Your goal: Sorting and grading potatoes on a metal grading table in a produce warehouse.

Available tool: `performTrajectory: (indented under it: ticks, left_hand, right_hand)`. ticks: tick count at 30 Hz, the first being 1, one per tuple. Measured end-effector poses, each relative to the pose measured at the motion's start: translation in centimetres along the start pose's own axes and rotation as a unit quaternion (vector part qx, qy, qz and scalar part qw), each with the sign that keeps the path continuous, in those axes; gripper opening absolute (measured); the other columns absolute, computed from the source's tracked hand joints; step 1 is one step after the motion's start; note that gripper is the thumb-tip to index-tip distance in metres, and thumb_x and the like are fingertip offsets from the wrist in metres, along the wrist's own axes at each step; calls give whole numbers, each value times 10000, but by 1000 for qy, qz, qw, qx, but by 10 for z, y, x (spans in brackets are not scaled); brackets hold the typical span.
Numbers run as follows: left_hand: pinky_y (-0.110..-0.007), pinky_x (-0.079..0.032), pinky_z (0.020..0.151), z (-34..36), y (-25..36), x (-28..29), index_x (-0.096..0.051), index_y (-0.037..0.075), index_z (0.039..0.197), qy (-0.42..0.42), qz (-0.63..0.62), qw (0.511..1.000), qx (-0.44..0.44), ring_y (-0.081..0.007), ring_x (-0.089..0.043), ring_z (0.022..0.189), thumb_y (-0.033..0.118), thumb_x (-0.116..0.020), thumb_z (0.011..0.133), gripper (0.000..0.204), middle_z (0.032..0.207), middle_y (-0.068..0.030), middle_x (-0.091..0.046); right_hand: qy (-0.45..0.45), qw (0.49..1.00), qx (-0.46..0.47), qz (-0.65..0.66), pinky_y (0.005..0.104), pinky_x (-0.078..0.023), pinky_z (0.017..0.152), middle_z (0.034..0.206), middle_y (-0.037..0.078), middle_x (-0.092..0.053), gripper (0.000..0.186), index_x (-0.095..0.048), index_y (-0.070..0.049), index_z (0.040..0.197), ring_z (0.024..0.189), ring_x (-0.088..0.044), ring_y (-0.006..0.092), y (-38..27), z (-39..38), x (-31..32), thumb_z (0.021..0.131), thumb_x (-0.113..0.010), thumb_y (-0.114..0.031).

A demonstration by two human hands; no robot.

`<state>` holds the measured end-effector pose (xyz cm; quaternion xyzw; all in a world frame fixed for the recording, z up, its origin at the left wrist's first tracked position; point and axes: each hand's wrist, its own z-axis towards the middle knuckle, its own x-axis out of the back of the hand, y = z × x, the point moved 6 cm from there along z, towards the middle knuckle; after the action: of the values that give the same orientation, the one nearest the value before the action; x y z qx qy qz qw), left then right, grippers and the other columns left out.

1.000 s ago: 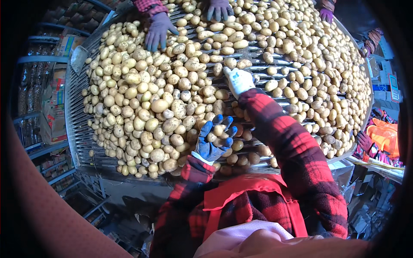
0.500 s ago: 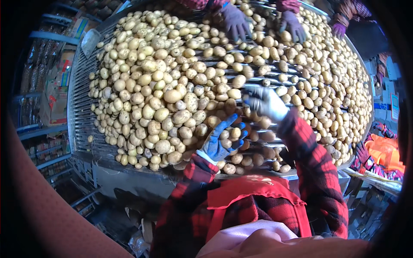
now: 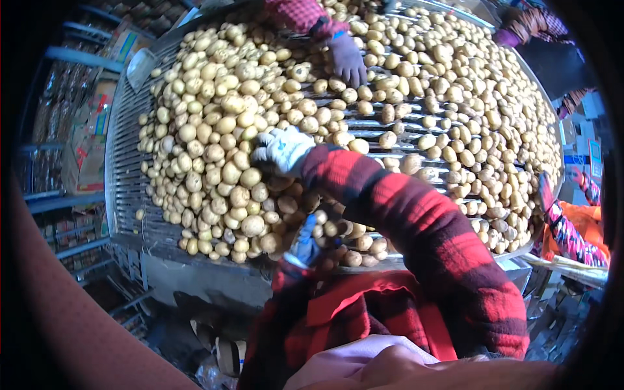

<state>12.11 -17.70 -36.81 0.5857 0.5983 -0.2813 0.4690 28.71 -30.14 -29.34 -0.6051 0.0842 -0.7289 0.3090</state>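
At six o'clock, the blue-gloved left hand [image 3: 303, 244] is cupping small round tan potatoes [image 3: 331, 229]. Toward eleven, the white-gloved right hand [image 3: 283, 149] is lying over heaped yellowish potatoes [image 3: 253, 226], its grip hidden; farther, near twelve, a co-worker's purple-gloved hand [image 3: 349, 60] is reaching down.

Pale tan potatoes [image 3: 203, 151], red-and-black plaid sleeves [image 3: 421, 203]

Right hand [image 3: 284, 149]: gloved white. Left hand [image 3: 303, 247]: gloved blue. Apron [image 3: 335, 307]: plain red. Co-worker's glove [image 3: 348, 58]: greyish purple; co-worker's sleeve [image 3: 298, 13]: pink-and-dark check. Table [image 3: 121, 169]: metallic grey, slat-striped. Shelf rail [image 3: 84, 59]: blue.
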Motion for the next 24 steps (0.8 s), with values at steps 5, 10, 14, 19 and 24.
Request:
performTrajectory:
  ticks: [5,10,14,19,24]
  left_hand:
    - [-424,-557,823,-26,-4,2,-541,133,1324,-57,-128,986,-92,-321,-566,1138,401,-599,996,428,1316,-93,-552]
    - [-408,-505,812,-8,-19,-3,-520,162,1351,22,-79,997,-2,-290,-557,1112,435,-620,980,472,1294,-69,-547]
    - [-423,-530,847,9,-28,-6,-525,165,1365,13,-68,996,53,-302,-572,1184,406,-627,986,461,1355,-86,-553]
    - [-438,-550,898,28,-40,-41,-529,165,1359,-17,-44,994,100,-307,-582,1196,393,-622,991,443,1322,-102,-570]
    - [-403,-577,775,24,-66,-21,-526,146,1350,109,-90,985,94,-309,-607,1079,486,-564,1003,487,1297,-103,-586]
  right_hand:
    - [63,996,-44,34,455,-516,797,1045,104,-588,200,-680,-184,1018,1016,-570,346,26,-72,21,823,-654,-212]
    - [-15,966,-250,69,474,-508,923,1151,134,-600,321,-690,-133,1113,1109,-568,376,68,-209,57,803,-749,-190]
    - [168,820,-410,362,301,-499,713,857,27,-624,195,-673,-58,1024,776,-597,156,79,-305,86,946,-682,-237]
    - [113,758,-481,426,233,-377,536,682,-43,-569,248,-717,-66,937,604,-477,53,74,-332,115,988,-634,-294]
    - [113,883,-253,377,295,-494,697,818,24,-652,254,-695,-37,1011,771,-612,145,53,-376,100,972,-600,-269]
